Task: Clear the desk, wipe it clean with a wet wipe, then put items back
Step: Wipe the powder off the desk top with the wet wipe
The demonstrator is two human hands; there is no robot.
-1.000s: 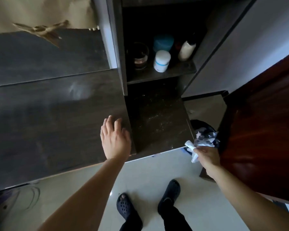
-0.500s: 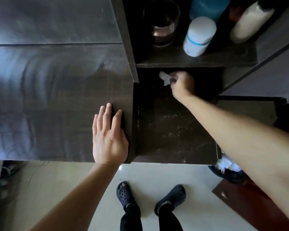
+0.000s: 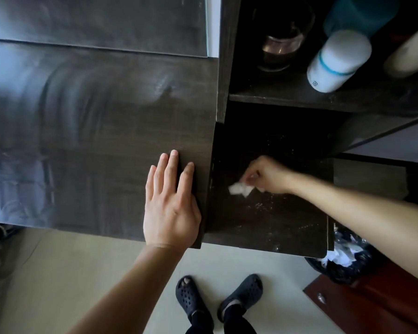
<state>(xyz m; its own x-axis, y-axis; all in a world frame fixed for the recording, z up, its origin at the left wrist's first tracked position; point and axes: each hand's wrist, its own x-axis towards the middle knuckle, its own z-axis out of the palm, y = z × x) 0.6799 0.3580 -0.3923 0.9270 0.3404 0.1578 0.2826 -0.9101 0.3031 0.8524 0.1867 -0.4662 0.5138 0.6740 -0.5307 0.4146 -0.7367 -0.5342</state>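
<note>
The dark wooden desk top (image 3: pixel 101 145) fills the left half of the view and shows damp wipe streaks. My left hand (image 3: pixel 170 203) lies flat on its right front corner, fingers apart, holding nothing. To the right sits a lower dark shelf surface (image 3: pixel 270 222) speckled with pale crumbs. My right hand (image 3: pixel 267 174) is closed on a crumpled white wet wipe (image 3: pixel 240 189) and presses it onto that lower surface near its left side.
An upper shelf (image 3: pixel 323 102) holds a glass jar (image 3: pixel 281 47), a white bottle with a blue band (image 3: pixel 336 61), a teal container (image 3: pixel 357 13) and a cream bottle (image 3: pixel 410 54). A black-lined bin (image 3: pixel 343 261) with crumpled wipes stands by the shelf's front right corner. My feet in dark clogs are on the pale floor.
My right hand went from the bin to the back of the lower surface, then drew the wipe forward and left. My left hand has stayed flat on the desk corner.
</note>
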